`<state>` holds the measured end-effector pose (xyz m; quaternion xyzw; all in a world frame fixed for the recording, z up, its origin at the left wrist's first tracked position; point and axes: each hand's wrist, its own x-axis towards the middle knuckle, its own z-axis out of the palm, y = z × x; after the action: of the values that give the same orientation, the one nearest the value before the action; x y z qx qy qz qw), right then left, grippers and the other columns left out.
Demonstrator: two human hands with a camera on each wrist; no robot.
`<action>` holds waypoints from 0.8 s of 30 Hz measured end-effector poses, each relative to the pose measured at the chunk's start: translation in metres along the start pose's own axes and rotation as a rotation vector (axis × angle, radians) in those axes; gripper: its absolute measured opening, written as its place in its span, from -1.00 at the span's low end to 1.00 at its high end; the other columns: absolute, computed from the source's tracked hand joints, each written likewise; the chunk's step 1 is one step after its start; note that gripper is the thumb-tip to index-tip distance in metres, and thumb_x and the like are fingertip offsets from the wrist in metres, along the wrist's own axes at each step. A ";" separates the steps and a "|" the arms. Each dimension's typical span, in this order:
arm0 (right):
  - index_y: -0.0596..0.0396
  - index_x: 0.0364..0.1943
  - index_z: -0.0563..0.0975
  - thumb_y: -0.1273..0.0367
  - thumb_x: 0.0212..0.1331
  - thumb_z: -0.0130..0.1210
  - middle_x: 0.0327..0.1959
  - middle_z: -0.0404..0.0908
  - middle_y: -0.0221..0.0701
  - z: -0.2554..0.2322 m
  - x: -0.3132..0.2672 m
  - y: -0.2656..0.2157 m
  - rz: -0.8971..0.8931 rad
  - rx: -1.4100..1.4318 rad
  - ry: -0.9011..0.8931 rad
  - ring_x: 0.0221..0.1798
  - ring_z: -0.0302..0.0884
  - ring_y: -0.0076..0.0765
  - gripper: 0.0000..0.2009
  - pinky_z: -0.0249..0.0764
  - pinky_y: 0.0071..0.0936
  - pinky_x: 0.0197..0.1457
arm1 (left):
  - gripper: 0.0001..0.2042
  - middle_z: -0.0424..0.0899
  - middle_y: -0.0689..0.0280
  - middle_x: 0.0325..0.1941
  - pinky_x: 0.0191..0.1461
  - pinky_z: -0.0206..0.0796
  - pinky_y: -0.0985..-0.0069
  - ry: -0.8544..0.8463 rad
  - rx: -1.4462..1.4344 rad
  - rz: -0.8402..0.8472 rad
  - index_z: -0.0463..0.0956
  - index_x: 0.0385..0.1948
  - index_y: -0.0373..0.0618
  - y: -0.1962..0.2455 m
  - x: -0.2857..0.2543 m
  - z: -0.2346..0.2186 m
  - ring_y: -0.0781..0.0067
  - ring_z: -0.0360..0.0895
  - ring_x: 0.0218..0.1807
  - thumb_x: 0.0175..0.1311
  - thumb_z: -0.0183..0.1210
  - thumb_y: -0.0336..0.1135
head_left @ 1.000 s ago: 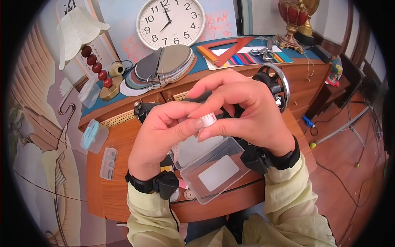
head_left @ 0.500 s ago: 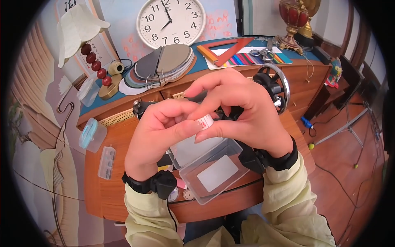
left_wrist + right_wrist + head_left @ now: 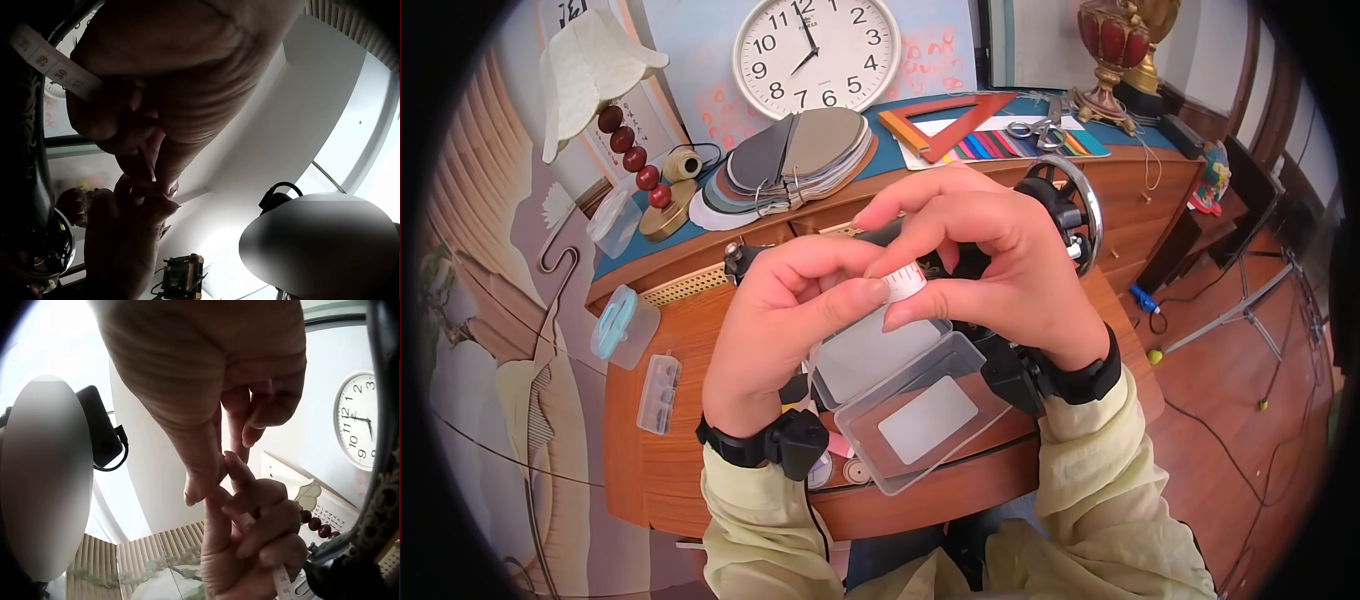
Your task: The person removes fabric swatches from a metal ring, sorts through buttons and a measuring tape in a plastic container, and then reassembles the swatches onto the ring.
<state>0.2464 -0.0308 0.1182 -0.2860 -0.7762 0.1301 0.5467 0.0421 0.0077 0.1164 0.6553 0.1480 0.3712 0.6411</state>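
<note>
In the head view both hands meet above the desk, around a small roll of white tape measure (image 3: 908,281) with red and black markings. My left hand (image 3: 770,325) pinches the roll's left side between thumb and forefinger. From the right, my right hand (image 3: 1015,270) holds it with thumb and forefinger, its other fingers bent above. A loose length of the tape (image 3: 60,70), numbers printed along it, runs out from the left hand in the left wrist view. Below the hands stands a clear plastic box (image 3: 973,375) with its whitish lid (image 3: 870,362) tipped open behind it.
A black sewing machine with a chrome handwheel (image 3: 1090,215) stands behind the hands. On the desk's left are a small compartment case (image 3: 658,395) and a blue-handled container (image 3: 632,330). Swatch rings (image 3: 825,150), a set square (image 3: 940,135) and scissors (image 3: 1050,132) lie on the back shelf.
The markings showing on the tape roll have changed from tick marks to a red digit and back to ticks, as the fingers turn it. Both hands stay nearly in place.
</note>
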 end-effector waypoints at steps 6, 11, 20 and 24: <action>-0.02 -0.38 0.67 0.38 -0.26 0.46 -0.14 0.64 -0.47 0.006 -0.001 0.003 -0.174 -0.365 0.074 -0.19 0.44 -0.42 -0.74 0.36 -0.47 -0.16 | -0.81 0.66 0.32 -0.19 -0.02 0.40 0.62 0.104 0.126 -0.027 0.56 -0.14 -0.32 0.002 0.002 0.007 0.61 0.57 -0.12 0.26 0.22 -0.45; -0.01 -0.42 0.65 0.39 -0.27 0.45 -0.15 0.63 -0.48 0.007 0.000 0.000 -0.148 -0.070 0.044 -0.22 0.42 -0.35 -0.75 0.36 -0.43 -0.14 | -0.84 0.65 0.36 -0.27 -0.12 0.41 0.68 0.052 0.032 0.036 0.57 -0.21 -0.28 0.002 0.002 0.013 0.64 0.58 -0.19 0.22 0.25 -0.46; -0.02 -0.40 0.67 0.39 -0.24 0.44 -0.11 0.62 -0.43 0.007 0.001 0.001 -0.208 -0.308 0.045 -0.20 0.43 -0.39 -0.77 0.36 -0.45 -0.11 | -0.80 0.63 0.34 -0.18 -0.05 0.38 0.64 0.007 0.107 -0.043 0.57 -0.14 -0.30 -0.005 0.001 -0.007 0.64 0.55 -0.14 0.23 0.22 -0.47; -0.02 -0.40 0.66 0.40 -0.24 0.43 -0.12 0.62 -0.44 0.001 0.001 0.000 -0.113 -0.107 0.033 -0.16 0.44 -0.33 -0.77 0.36 -0.44 -0.11 | -0.83 0.65 0.33 -0.18 -0.03 0.39 0.64 0.031 0.027 -0.036 0.57 -0.18 -0.29 0.009 -0.001 0.008 0.64 0.56 -0.13 0.23 0.23 -0.47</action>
<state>0.2451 -0.0302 0.1192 -0.2725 -0.7878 0.0526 0.5499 0.0440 -0.0001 0.1250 0.6552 0.1749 0.3676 0.6363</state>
